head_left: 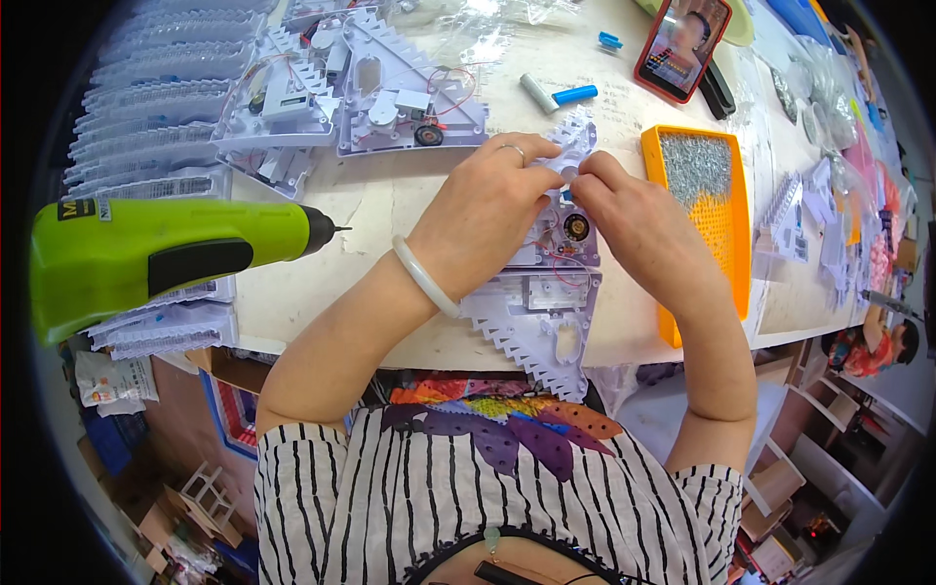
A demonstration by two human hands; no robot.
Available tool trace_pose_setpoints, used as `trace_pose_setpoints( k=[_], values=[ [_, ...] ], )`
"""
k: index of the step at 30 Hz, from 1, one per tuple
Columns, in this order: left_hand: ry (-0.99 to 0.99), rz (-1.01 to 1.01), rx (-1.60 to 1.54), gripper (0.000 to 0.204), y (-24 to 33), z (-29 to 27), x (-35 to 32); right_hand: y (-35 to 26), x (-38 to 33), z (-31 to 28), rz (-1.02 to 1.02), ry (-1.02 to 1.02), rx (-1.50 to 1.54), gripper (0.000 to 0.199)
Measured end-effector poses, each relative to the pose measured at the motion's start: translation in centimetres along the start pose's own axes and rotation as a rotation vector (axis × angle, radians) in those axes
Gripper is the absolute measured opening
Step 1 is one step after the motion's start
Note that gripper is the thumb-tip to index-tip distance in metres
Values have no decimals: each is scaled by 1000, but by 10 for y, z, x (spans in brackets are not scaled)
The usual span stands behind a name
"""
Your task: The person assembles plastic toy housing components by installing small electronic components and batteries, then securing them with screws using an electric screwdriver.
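My left hand (487,200) and my right hand (648,224) meet over a pale lavender plastic housing (526,255) with a toothed edge. Both hands have curled fingers, pinched together around a small spot on the housing. A bit of blue (566,196) shows between the fingertips, but what they grip is mostly hidden. Just below lies a round black speaker (576,227) with thin red wires. Nearer my body, a matching toothed housing half (546,327) overhangs the table's front edge.
A green electric screwdriver (195,249) hangs at left, before stacked lavender housings (146,107). Wired housings (409,102) lie beyond my left hand. At right stands a yellow tray (746,244) of screws. A phone (682,49), a blue cylinder (575,95) and a grey one (536,93) lie farther back.
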State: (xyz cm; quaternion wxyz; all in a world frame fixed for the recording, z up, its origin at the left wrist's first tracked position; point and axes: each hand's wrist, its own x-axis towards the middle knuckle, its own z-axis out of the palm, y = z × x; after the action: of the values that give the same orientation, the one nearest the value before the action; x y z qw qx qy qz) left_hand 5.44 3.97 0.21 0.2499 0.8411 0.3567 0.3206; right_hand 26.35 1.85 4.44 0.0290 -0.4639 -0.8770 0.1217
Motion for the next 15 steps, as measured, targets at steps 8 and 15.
trace_pose_setpoints(
  k=[8, 15],
  values=[
    [-16, 23, 29, 23, -4, -1, -1, 3, 2, 9, -51, 115, -14, 15],
    [-26, 24, -39, 24, -3, 4, 8, 21, -8, 24, 27, 322, 277, 20]
  ],
)
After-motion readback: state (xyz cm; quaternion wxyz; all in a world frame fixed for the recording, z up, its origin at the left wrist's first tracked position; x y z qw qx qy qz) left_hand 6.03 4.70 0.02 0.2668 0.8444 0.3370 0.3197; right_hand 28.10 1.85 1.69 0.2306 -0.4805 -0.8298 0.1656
